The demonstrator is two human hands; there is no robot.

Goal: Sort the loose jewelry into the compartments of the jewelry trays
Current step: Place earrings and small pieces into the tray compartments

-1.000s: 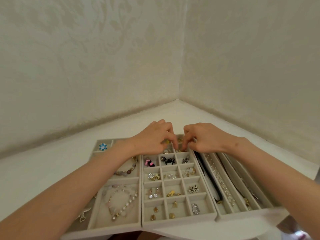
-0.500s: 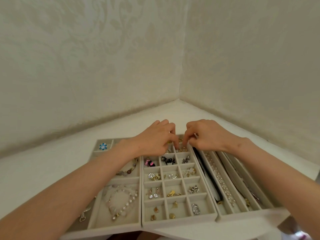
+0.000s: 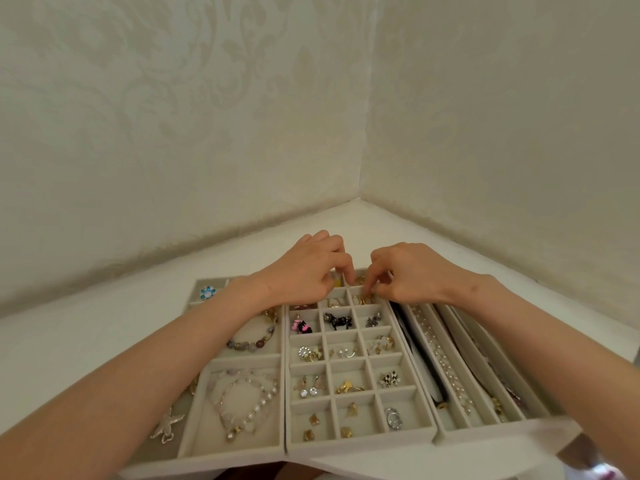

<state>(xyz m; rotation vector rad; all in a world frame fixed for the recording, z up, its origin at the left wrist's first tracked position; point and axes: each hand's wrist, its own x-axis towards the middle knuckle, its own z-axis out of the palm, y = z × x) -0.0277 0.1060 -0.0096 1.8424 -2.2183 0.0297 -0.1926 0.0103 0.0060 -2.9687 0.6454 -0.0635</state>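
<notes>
Both hands reach to the far row of the middle tray point(image 3: 360, 441), with their fingertips almost meeting. The left hand point(image 3: 304, 271) has curled fingers. The right hand point(image 3: 405, 275) has its finger and thumb close together, just above the little gold pieces point(image 3: 363, 300). I cannot tell if either hand really holds one.

I think one tiny piece is going into its box. Go slow, pinch only one, and let go down low so it does not bounce out.

Half a second ago the left fingertips were lower. Now they are lifted a bit. The right hand has hardly moved.
</notes>
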